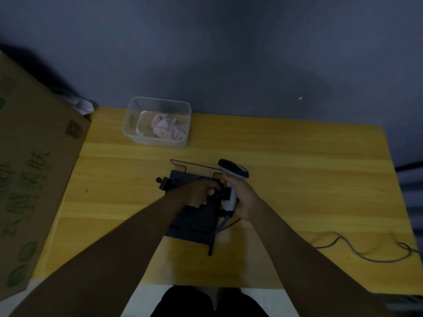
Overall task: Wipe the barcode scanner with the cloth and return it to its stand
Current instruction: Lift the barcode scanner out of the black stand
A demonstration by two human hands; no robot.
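Observation:
A grey and black barcode scanner (232,171) stands upright over the right side of a black stand (194,223) in the middle of the wooden table (297,179). My right hand (243,197) is wrapped around the scanner's handle. My left hand (200,193) grips a black clamp part on the stand, right beside the handle. A pale pink cloth (168,128) lies crumpled in a clear plastic tub (158,122) at the table's back edge, apart from both hands.
A large cardboard box (34,179) stands along the table's left side. The scanner's grey cable (366,252) runs from the handle and loops over the table's right front. A dark wall lies behind the table. My dark-clothed legs show below the front edge.

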